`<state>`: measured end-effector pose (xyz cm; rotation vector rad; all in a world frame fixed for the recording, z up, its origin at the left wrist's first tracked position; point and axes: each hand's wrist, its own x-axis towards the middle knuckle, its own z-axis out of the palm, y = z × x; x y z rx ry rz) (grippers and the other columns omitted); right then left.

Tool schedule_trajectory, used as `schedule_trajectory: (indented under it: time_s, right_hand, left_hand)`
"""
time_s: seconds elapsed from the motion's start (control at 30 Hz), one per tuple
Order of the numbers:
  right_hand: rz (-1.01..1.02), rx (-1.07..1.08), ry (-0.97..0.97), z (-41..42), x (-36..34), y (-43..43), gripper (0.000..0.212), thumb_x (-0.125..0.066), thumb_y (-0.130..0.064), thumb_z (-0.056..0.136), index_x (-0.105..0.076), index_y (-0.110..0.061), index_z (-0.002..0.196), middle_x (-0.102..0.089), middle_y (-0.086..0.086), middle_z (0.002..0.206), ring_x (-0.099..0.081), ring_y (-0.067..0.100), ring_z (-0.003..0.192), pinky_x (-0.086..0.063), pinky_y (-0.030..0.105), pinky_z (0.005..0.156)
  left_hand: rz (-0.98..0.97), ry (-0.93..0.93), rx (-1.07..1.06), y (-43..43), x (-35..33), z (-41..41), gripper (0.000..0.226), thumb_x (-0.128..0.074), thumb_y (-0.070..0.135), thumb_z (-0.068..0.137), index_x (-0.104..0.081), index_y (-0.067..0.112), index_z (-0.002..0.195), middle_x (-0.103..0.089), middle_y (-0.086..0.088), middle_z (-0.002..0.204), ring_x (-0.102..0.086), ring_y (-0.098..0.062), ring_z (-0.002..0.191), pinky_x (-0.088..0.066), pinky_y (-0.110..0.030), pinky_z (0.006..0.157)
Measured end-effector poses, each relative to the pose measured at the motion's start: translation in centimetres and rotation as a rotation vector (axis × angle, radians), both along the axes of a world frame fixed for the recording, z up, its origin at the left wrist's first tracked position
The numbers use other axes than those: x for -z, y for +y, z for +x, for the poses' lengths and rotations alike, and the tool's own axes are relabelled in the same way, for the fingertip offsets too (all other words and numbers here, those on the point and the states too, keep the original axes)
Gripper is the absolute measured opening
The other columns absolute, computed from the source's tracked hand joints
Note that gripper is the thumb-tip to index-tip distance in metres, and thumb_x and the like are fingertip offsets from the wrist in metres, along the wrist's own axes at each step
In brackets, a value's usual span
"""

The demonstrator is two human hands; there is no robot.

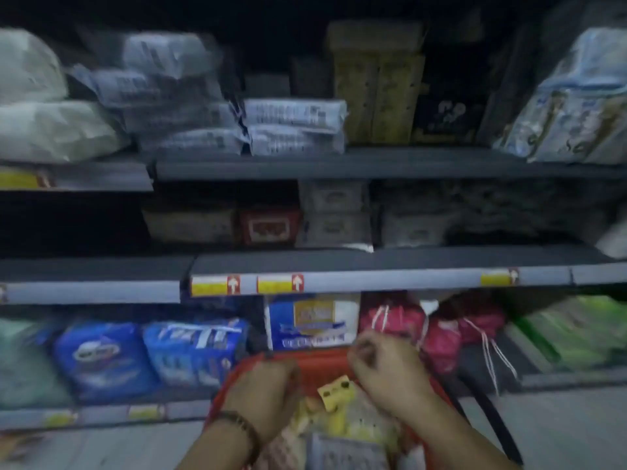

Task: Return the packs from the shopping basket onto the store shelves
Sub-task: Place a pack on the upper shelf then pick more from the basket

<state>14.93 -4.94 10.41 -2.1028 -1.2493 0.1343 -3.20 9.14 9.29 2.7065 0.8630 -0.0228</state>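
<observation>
My left hand (263, 390) and right hand (386, 371) hover curled above the red basket (315, 362), neither visibly gripping. Yellow packs (336, 391) lie in the basket between and below my fingers, near its far rim.

Dim, motion-blurred wide-angle view, dark upper shelves (373, 162), bowed edges

Red shopping basket (315, 366) low centre, yellow packs (334, 393) inside; left hand (263, 390) fisted at its near-left rim, right hand (383, 371) curled above packs, nothing clearly held; blue packs (101, 354) on bottom shelf (101, 415), grey packs (291, 130) up top; all blurred
</observation>
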Motion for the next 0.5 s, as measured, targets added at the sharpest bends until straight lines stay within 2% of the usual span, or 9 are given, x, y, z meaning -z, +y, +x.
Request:
schedule_trajectory:
  time_s: [0.07, 0.1, 0.17, 0.23, 0.33, 0.43, 0.5]
  right_hand:
    - [-0.225, -0.041, 0.135, 0.0, 1.7, 0.0, 0.010, -0.071, -0.025, 0.090, -0.079, -0.021, 0.096, -0.076, -0.005, 0.082, -0.071, 0.008, 0.076, -0.050, 0.024, 0.070]
    - [-0.279, -0.051, 0.172, 0.2, 2.0, 0.1, 0.009, -0.074, -0.027, 0.091, -0.078, -0.021, 0.096, -0.075, -0.006, 0.082, -0.069, 0.008, 0.076, -0.049, 0.024, 0.071]
    - [-0.390, -0.043, 0.148, 0.7, 2.6, 0.7, 0.014, -0.079, -0.031, 0.091, -0.076, -0.022, 0.102, -0.070, -0.009, 0.087, -0.065, 0.010, 0.081, -0.045, 0.024, 0.072]
    - [-0.502, -0.041, 0.151, 1.1, 4.4, 1.4, 0.024, -0.083, -0.030, 0.088, -0.075, -0.020, 0.108, -0.069, -0.003, 0.094, -0.068, 0.017, 0.089, -0.049, 0.026, 0.076]
    - [-0.750, -0.159, 0.152, -0.4, 8.4, 1.9, 0.044, -0.088, -0.030, 0.084, -0.071, -0.017, 0.122, -0.071, 0.005, 0.117, -0.069, 0.025, 0.107, -0.051, 0.027, 0.082]
    - [-1.002, -0.308, -0.016, -2.7, 12.8, 1.7, 0.084, -0.090, -0.040, 0.080, -0.048, -0.012, 0.148, -0.059, 0.014, 0.135, -0.064, 0.034, 0.121, -0.057, 0.040, 0.092]
    - [-1.026, -0.336, -0.111, -3.6, 14.9, 1.1, 0.111, -0.089, -0.045, 0.079, -0.023, -0.013, 0.162, -0.044, 0.018, 0.146, -0.056, 0.040, 0.128, -0.056, 0.047, 0.096]
  left_hand:
    - [-0.141, 0.317, 0.108, -0.1, 2.7, 0.3, 0.039, -0.064, 0.046, 0.089, -0.068, 0.033, 0.125, -0.069, 0.006, 0.130, -0.064, -0.018, 0.120, -0.049, -0.026, 0.101]
    - [-0.199, 0.397, 0.135, -0.2, 3.2, 0.6, 0.039, -0.065, 0.044, 0.092, -0.069, 0.031, 0.129, -0.067, 0.003, 0.137, -0.062, -0.019, 0.125, -0.046, -0.026, 0.105]
    - [-0.204, 0.485, 0.151, -0.1, 3.7, 1.3, 0.044, -0.062, 0.042, 0.097, -0.064, 0.027, 0.138, -0.059, -0.003, 0.148, -0.056, -0.023, 0.133, -0.043, -0.029, 0.110]
    - [-0.183, 0.535, 0.169, 0.1, 4.1, 2.0, 0.049, -0.059, 0.035, 0.101, -0.054, 0.021, 0.147, -0.052, -0.009, 0.153, -0.051, -0.027, 0.138, -0.040, -0.029, 0.109]
    - [-0.168, 0.554, 0.189, -0.3, 4.6, 2.8, 0.048, -0.057, 0.037, 0.102, -0.053, 0.020, 0.147, -0.053, -0.009, 0.152, -0.052, -0.028, 0.136, -0.042, -0.030, 0.107]
    - [-0.158, 0.614, 0.224, -1.0, 5.4, 3.4, 0.047, -0.058, 0.040, 0.101, -0.057, 0.023, 0.145, -0.054, -0.008, 0.151, -0.054, -0.028, 0.135, -0.043, -0.033, 0.110]
    - [-0.167, 0.700, 0.223, -1.1, 6.1, 3.5, 0.048, -0.056, 0.041, 0.102, -0.058, 0.019, 0.145, -0.053, -0.009, 0.152, -0.054, -0.028, 0.136, -0.043, -0.035, 0.113]
